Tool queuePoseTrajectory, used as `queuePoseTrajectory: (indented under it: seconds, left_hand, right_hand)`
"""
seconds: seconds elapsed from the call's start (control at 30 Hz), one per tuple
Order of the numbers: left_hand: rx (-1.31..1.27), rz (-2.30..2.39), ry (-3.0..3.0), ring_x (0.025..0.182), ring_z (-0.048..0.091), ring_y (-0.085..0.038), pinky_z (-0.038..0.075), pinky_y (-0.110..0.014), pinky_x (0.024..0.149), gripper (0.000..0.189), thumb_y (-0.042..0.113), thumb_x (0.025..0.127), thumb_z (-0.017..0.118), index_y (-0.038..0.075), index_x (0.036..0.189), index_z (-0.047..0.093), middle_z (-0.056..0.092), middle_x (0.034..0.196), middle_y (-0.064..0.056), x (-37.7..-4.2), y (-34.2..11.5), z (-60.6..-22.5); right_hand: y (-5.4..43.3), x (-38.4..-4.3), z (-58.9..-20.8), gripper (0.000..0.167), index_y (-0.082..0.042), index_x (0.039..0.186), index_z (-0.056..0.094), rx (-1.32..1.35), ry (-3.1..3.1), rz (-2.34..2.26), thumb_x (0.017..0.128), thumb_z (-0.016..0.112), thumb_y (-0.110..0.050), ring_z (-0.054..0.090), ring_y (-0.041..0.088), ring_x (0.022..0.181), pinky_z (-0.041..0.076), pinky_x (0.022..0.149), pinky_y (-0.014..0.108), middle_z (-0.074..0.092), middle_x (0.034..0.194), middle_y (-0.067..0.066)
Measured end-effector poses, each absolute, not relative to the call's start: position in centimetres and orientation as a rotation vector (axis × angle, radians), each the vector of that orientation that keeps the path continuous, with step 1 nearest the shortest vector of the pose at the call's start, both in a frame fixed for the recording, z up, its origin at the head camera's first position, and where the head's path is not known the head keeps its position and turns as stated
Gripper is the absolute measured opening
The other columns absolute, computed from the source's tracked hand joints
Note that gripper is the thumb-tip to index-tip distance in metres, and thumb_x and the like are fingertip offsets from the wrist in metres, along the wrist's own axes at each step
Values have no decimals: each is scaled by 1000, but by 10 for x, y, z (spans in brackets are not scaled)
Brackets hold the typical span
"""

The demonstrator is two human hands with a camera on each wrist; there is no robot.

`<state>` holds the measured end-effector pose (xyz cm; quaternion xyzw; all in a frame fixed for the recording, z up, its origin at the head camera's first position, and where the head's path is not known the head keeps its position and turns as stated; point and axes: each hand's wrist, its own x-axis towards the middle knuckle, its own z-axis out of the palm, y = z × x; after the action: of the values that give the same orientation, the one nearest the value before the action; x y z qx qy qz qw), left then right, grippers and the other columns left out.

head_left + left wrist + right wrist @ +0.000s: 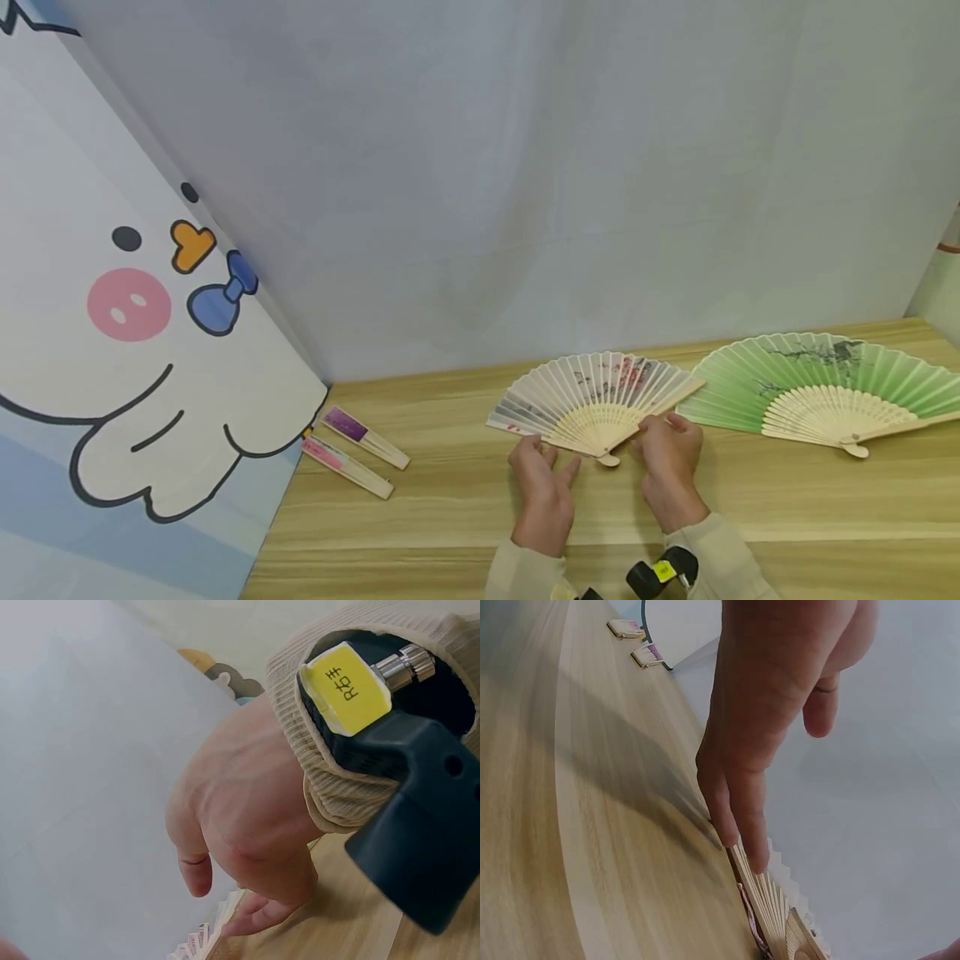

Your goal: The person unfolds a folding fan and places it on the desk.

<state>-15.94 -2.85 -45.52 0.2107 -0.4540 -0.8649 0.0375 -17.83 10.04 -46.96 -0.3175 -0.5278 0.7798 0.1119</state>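
Observation:
A white folding fan (592,392) with red blossoms and grey shading lies spread on the wooden table. My left hand (543,492) is at its near left edge, fingers fairly straight and thumb spread apart. In the right wrist view, fingertips of the left hand (754,780) meet the fan's pale ribs (769,907). My right hand (671,467) pinches the right end stick between thumb and finger. The left wrist view has the right hand (247,795) in front, with one finger hanging free and only a corner of the fan (202,941) showing.
A larger green fan (727,392) with a dark branch print lies spread on the right, its left side meeting the white fan. Two folded fans, one purple (345,423) and one pink (326,454), lie at the left. A grey cloth wall (487,208) stands behind the table.

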Motion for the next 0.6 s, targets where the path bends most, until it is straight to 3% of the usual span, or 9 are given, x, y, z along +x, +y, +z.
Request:
queuePoseTrajectory:
  seconds: [0.17,0.37,0.47,0.53,0.6]
  left_hand:
    - [629,-2610,-1405,153,11,-61,23,-65,127,72,7,98,30,-22,156,0,0,165,-44,-161,-32,-456]
    - [692,-2502,-1494,150,20,-64,16,-66,127,71,12,97,34,-20,157,14,13,164,-45,-165,-42,-454]
    - [731,-2450,-1513,149,26,-61,15,-67,126,58,13,96,36,-16,147,36,21,163,-44,-167,-48,-453]
    - [733,-2423,-1500,148,31,-56,21,-62,125,38,11,95,37,-12,123,49,25,163,-41,-168,-53,-453]
    - [718,-2387,-1484,142,38,-49,30,-55,118,17,9,94,37,0,103,48,30,161,-38,-169,-57,-452]
  right_hand:
    - [100,-179,-467,50,7,136,41,-906,-1531,2259,87,53,8,49,4,62,47,54,16,44,112,6]
    - [95,-179,-460,30,2,122,50,-802,-1518,2325,93,52,7,55,2,68,53,62,14,52,105,4]
    - [92,-178,-456,20,1,119,52,-773,-1539,2361,99,55,3,59,2,76,56,70,15,59,101,0]
    - [89,-177,-455,18,2,120,52,-759,-1563,2370,102,56,0,60,2,80,57,72,15,62,100,-1]
    - [88,-177,-454,17,3,120,52,-751,-1577,2373,104,56,-2,61,2,81,57,73,15,64,98,-2]
